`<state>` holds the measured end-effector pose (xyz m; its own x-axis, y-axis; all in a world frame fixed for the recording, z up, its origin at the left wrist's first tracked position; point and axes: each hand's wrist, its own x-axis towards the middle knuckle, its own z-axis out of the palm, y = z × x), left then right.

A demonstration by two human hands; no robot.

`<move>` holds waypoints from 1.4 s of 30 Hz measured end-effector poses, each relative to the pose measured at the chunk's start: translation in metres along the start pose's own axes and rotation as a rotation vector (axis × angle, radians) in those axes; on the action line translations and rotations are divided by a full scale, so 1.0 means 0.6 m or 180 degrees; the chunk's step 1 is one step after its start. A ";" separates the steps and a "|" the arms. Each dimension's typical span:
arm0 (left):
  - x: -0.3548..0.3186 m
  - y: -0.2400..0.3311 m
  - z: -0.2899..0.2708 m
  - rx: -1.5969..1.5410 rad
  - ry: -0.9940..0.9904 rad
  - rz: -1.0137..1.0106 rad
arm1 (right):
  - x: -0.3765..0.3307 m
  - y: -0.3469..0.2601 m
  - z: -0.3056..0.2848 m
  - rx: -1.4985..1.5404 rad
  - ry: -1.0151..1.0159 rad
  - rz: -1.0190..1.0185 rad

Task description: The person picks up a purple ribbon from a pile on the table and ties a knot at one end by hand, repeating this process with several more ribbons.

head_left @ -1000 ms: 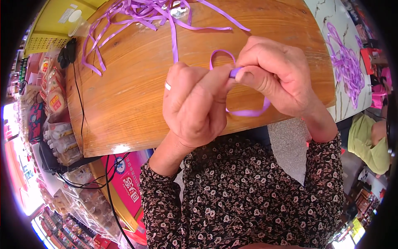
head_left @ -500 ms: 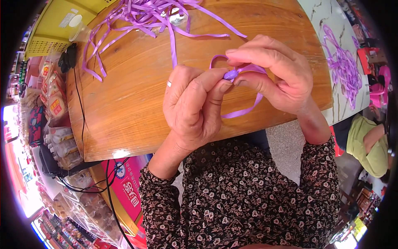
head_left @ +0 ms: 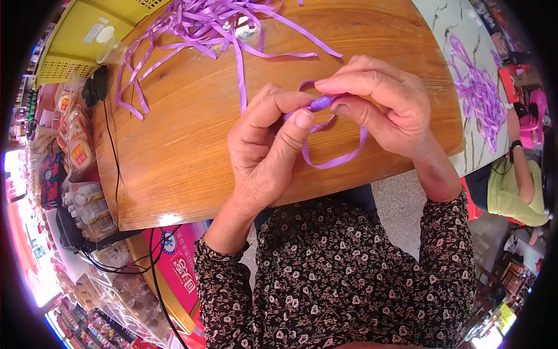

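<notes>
One wooden table (head_left: pixel 174 145), brown, grain visible, upper edge out of view. One white table (head_left: pixel 451 23), marbled, at the wooden one's right. One yellow crate (head_left: pixel 64 53), perforated along its lower edge, at the upper left; interior not clearly visible. One pink box (head_left: pixel 180 270), gold-sided, below the table's near edge; contents hidden. Clear packaging (head_left: pixel 136 296), lower left, with brownish contents too blurred to name. One heap of purple ribbons (head_left: pixel 200 26), tangled, at the wooden table's far side, several ends trailing. One second purple heap (head_left: pixel 482 99), on the white table. One clear bag (head_left: pixel 78 142), left of the wooden table, with red and pale yellow packets inside. One left hand (head_left: pixel 264 145), thumb and forefinger pinched on the left end of a buckle, remaining fingers curled. One right hand (head_left: pixel 386 102), thumb and forefinger narrowly parted about the buckle's right end; whether they grip it cannot be told. One clear cup (head_left: pixel 115 53), beside the crate's wall; contents not discernible. One purple strap (head_left: pixel 337 162), looped beneath the hands over the wooden table. One purple buckle (head_left: pixel 321 104), small and glossy, raised between both hands above the tabletop.
</notes>
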<state>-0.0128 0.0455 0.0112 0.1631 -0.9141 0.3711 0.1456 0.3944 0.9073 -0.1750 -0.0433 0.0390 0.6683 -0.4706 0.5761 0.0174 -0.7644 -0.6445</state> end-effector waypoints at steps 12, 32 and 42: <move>0.001 -0.001 0.010 0.1384 -0.0025 0.0665 | -0.007 0.001 -0.007 -0.0773 0.0128 -0.0832; 0.010 -0.004 0.036 0.3306 0.0040 0.1697 | -0.062 0.009 -0.056 0.0497 0.0303 0.1018; 0.006 -0.020 0.011 0.2568 -0.0427 0.0436 | -0.195 0.058 -0.376 -0.0999 0.3030 0.0985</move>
<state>-0.0202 0.0371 0.0031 0.0032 -0.8865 0.4627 -0.6203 0.3612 0.6963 -0.4201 -0.1141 0.0628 -0.2528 -0.7133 0.6537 -0.3391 -0.5675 -0.7503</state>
